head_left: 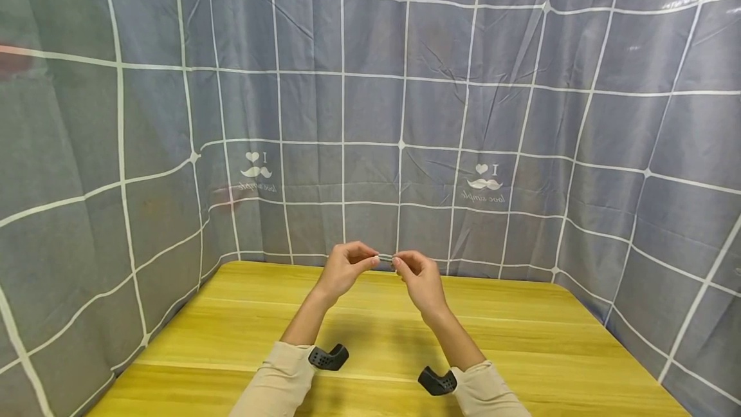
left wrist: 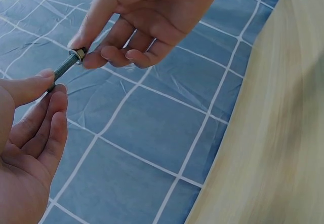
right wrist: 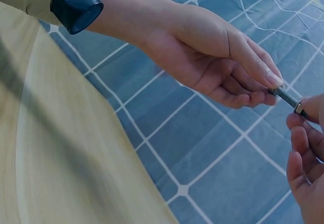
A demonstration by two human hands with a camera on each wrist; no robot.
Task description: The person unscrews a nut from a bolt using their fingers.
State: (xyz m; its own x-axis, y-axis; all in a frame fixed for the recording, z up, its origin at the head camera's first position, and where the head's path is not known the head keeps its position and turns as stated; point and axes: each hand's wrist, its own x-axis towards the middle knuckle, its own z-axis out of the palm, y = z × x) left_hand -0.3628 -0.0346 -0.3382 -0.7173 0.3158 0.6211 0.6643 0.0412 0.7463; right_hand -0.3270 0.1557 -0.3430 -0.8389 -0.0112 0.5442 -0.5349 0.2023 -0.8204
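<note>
Both hands hold a metal bolt [head_left: 385,258] between them, raised over the far part of the table. My left hand [head_left: 341,269] pinches one end of it between thumb and fingertips. At the other end, the thumb and fingertips of my right hand [head_left: 422,278] pinch it. In the left wrist view the threaded shank of the bolt [left wrist: 65,66] shows between the hands, slanting. A hex piece with a ring-like collar [left wrist: 77,55] sits beside the right fingertips; whether it is a nut or the head I cannot tell. Fingertips cover both ends.
The yellow wood-grain table [head_left: 370,356] lies below the forearms. A grey curtain [head_left: 370,108] with white grid lines stands behind it and along both sides. A black wrist mount [head_left: 329,358] sits on the left forearm, another black mount [head_left: 437,381] on the right.
</note>
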